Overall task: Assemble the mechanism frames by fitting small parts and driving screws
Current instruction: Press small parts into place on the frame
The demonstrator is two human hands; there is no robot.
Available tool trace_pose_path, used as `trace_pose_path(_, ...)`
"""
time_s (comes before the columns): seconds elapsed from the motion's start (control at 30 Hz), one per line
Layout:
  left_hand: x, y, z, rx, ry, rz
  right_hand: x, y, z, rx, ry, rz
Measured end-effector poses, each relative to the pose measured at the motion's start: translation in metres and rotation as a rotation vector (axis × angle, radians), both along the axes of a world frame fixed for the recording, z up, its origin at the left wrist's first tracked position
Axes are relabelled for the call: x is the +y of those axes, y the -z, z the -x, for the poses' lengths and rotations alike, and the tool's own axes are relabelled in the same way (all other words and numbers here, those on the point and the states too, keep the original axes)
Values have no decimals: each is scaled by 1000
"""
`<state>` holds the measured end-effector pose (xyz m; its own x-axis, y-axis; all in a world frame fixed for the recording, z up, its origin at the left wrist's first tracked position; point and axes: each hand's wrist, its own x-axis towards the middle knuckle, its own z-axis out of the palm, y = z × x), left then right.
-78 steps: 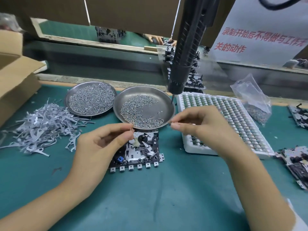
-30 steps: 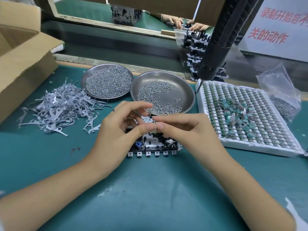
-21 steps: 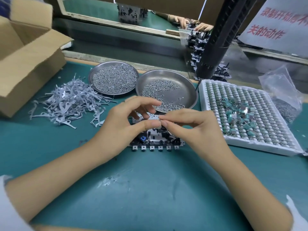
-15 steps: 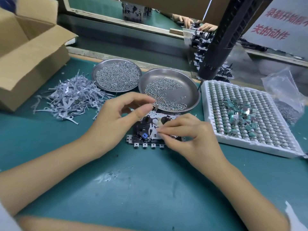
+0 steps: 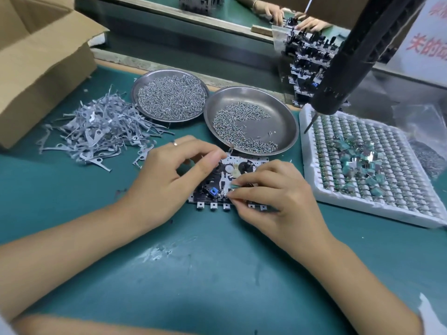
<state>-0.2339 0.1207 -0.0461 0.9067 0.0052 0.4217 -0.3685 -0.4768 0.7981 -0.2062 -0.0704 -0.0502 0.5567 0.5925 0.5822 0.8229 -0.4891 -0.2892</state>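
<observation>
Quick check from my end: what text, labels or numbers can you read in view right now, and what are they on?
"关的": red characters on the white sign at upper right, cut off by the frame edge.
A further red row above it is cropped too much to read.
No readable markings show on the mechanism frame, the cardboard box or the screw dishes.

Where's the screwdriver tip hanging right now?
In the head view, the screwdriver tip hangs upper right, over the left edge of the white parts tray, just right of the half-empty screw dish.
</observation>
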Motion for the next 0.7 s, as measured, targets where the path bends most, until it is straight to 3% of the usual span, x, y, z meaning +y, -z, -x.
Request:
trace_pose_path(0.13,-3,0,5,-10,89,-107,0,-1,2,53,4,10)
trace_pose_path(0.33,-5,8,5,-93,136,-379,-1,-7,4,351,21,-109)
trace_pose_path(0.7,-5,9,2,-94,127,-395,1,-12,6,555,54,-167)
